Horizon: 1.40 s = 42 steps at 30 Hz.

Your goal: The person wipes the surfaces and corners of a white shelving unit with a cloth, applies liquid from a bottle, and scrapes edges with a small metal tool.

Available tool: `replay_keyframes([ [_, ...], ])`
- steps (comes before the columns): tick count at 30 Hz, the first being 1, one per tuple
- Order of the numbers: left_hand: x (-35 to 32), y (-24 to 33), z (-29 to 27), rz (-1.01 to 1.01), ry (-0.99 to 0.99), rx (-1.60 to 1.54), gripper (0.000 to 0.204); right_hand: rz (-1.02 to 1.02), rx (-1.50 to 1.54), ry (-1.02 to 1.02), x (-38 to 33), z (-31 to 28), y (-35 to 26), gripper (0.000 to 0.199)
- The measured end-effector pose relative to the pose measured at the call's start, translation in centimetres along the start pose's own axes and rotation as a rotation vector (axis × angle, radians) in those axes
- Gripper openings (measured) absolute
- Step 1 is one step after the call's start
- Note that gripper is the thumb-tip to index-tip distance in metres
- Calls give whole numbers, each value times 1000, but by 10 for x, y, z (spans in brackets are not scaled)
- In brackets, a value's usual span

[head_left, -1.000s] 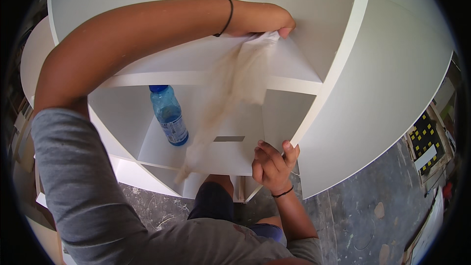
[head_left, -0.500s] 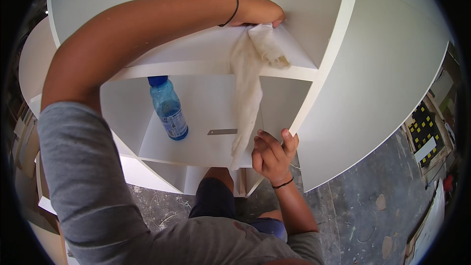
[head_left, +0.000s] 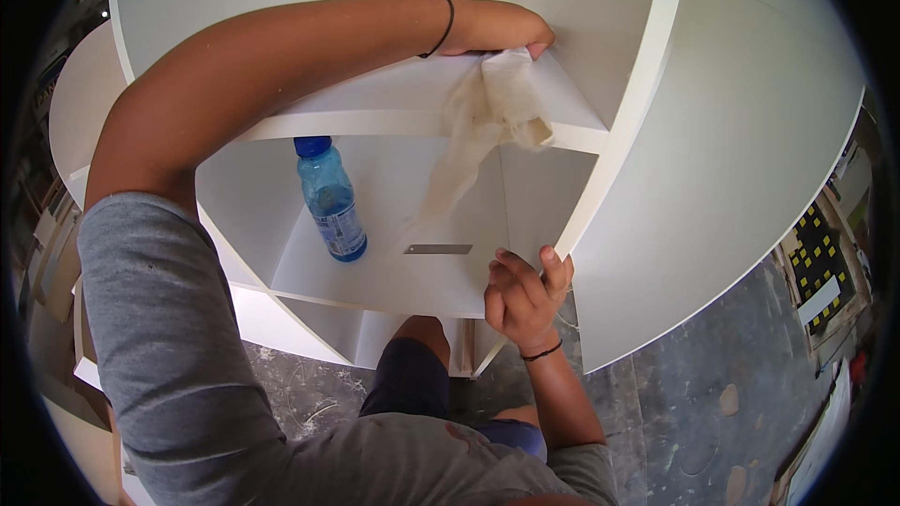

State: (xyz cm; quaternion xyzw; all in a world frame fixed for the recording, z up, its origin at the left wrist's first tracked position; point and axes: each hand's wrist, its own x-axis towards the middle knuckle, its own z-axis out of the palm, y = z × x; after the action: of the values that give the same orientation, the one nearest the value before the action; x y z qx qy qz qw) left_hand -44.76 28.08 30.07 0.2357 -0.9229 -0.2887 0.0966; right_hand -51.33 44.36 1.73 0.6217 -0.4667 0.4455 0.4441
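Up on the top shelf (head_left: 375, 98) of a white cabinet, pressing a pale cloth (head_left: 497, 98) down with the left hand (head_left: 497, 36), fingers curled over its upper end and pinning it to the board near the back right corner. Compared with a second ago, has gathered most of the cloth onto that shelf: then hanging long and loose down into the compartment below, now bunched under and just below the fingers, with only a thin tail trailing over the front edge toward a small grey metal strip (head_left: 438, 249) on the lower shelf (head_left: 375, 276). Has also drawn the hand a little back from the corner and across the board, so reads as a wiping stroke along the top shelf rather than a lift.

Lower down, gripping the front edge of the upright panel (head_left: 614, 122) with the right hand (head_left: 525, 300), fingers wrapped round it where it meets the lower shelf, same hold as before, apparently bracing.

Left of the cloth's tail, well apart from both hands, a blue-capped plastic bottle (head_left: 330, 201) standing upright on the lower shelf, unmoved. Below, a grey floor (head_left: 675, 412) with scattered shavings.
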Motion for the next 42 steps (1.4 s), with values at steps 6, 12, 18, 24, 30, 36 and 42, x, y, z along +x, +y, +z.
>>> replay_keyframes([
  [6,-20,-6,12,197,3,-16,34,-5,-17,-14,-4,-1,5,8],
  [12,4,-2,-5,1,-102,-144,19,0,8,-3,1,-2,2,9],
  [18,5,-6,8,79,-22,-122,15,24,9,-19,-8,-2,8,13],
  [24,-24,11,1,225,-67,104,28,16,13,5,1,-5,4,12],
  [30,16,-5,3,-25,82,-24,30,28,10,16,-5,4,4,12],
  [36,-31,16,11,90,-17,-40,24,25,1,3,-4,-2,6,12],
  [42,1,1,-1,47,2,-110,14,24,19,13,-1,1,0,13],
])
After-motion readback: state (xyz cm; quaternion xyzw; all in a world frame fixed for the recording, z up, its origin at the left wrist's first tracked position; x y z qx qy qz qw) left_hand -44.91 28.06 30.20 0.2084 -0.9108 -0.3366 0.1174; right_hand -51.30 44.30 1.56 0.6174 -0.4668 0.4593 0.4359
